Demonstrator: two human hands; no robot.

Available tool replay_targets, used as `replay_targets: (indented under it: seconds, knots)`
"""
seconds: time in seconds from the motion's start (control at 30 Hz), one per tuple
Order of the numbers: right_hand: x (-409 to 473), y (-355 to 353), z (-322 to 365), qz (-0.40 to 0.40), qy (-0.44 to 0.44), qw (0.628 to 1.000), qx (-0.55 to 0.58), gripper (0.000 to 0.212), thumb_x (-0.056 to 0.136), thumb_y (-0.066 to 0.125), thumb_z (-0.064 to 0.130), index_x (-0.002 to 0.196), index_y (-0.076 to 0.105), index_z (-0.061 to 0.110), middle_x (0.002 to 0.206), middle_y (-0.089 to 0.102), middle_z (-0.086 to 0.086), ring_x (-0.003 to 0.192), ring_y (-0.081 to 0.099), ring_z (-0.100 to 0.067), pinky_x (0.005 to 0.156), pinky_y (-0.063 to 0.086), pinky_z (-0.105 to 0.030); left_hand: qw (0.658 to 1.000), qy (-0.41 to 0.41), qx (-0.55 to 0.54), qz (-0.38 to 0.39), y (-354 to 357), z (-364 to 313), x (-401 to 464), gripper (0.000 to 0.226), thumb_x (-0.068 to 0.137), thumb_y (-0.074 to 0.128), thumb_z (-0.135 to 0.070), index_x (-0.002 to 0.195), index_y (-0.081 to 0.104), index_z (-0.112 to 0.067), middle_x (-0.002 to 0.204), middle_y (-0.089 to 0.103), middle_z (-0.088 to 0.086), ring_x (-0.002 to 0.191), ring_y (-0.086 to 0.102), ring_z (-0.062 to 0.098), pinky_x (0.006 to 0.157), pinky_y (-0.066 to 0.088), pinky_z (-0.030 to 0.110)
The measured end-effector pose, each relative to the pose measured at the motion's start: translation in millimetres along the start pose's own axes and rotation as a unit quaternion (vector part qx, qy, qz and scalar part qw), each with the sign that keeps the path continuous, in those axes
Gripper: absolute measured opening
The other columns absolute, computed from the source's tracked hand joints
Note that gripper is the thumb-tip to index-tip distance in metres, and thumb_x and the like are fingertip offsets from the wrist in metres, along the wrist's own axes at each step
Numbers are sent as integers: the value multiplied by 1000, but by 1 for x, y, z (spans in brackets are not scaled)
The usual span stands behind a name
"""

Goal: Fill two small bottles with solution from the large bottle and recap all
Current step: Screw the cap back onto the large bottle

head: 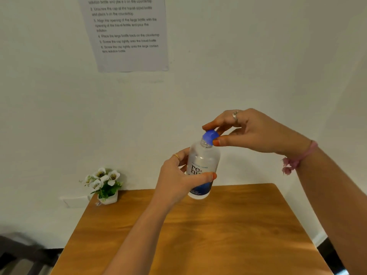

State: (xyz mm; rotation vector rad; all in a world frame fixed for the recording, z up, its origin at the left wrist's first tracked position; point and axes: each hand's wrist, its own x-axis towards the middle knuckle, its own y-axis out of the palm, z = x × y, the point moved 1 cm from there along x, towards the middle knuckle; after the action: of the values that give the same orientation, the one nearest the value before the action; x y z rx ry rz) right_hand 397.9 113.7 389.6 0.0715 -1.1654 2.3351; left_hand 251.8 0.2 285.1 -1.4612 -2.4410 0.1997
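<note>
I hold the large clear solution bottle with a white and dark blue label up in the air above the wooden table. My left hand wraps around its lower body. My right hand pinches the blue cap between thumb and fingers at the bottle's neck. The cap sits tilted on the neck, with the threads showing beneath it. No small bottles are in view.
A small white pot of artificial white flowers stands at the table's far left corner against the wall. A printed instruction sheet is taped to the white wall. Dark furniture shows at the lower left.
</note>
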Motion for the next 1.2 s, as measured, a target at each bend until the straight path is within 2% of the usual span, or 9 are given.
replay_targets:
  seconds: [0.2,0.4,0.57,0.67,0.77,0.9,1.0,1.1,1.2]
  knots:
    - [11,-15,17,68,-18,989,-132,31,81,67,29,112,65,30,101,63,18,92,61,0,76,48,-11,1000,-6,0,-8,11,-8,-3,69,64,85,-26,125,52,-29,111,59,-14,103,57,8,67,46,8]
    - [12,-9,17,48,-1,985,-166,36,71,75,39,104,69,24,87,65,15,78,61,0,66,44,-2,999,-24,-18,-20,22,-5,-11,66,63,86,-27,120,55,-28,109,63,-11,100,59,9,69,51,13]
    - [3,-14,17,97,16,986,-135,44,74,64,50,116,59,37,107,62,19,92,61,-2,77,46,-14,999,-27,-24,-22,24,-4,-16,63,63,86,-26,118,55,-29,108,62,-12,102,59,9,70,51,13]
    - [-1,-12,14,112,3,985,-133,30,83,63,35,113,61,39,106,64,19,91,62,1,73,45,-9,999,-27,-21,-21,25,-3,-18,69,62,87,-26,124,56,-26,113,64,-8,105,59,11,76,53,17]
    - [-1,0,9,56,7,990,-128,27,79,68,39,104,68,30,96,67,14,83,61,2,68,43,-3,999,-35,-30,-30,26,0,-21,68,60,88,-26,122,58,-25,111,65,-8,104,60,10,76,54,19]
    - [-5,16,4,25,23,992,-125,39,71,68,52,98,64,23,92,67,4,80,60,-8,68,47,-14,998,-48,-30,-28,28,6,-28,71,60,88,-26,124,57,-23,112,65,-7,106,60,12,80,55,23]
    - [-11,12,5,79,31,991,-105,55,64,55,64,110,58,33,108,62,11,92,60,-8,77,47,-19,998,-51,-31,-26,28,9,-33,72,60,88,-25,125,56,-22,114,64,-7,107,58,12,78,53,19]
    - [-16,6,7,137,21,987,-84,43,77,57,50,118,51,43,112,57,22,99,59,-1,81,45,-12,998,-54,-31,-23,26,9,-35,72,61,87,-24,125,56,-22,113,63,-7,105,58,10,72,51,15]
    - [-16,12,3,95,9,993,-77,30,84,64,30,112,59,37,106,62,17,95,59,4,80,42,-10,998,-54,-34,-27,25,9,-36,72,60,88,-25,125,56,-22,112,64,-7,105,59,11,73,52,16]
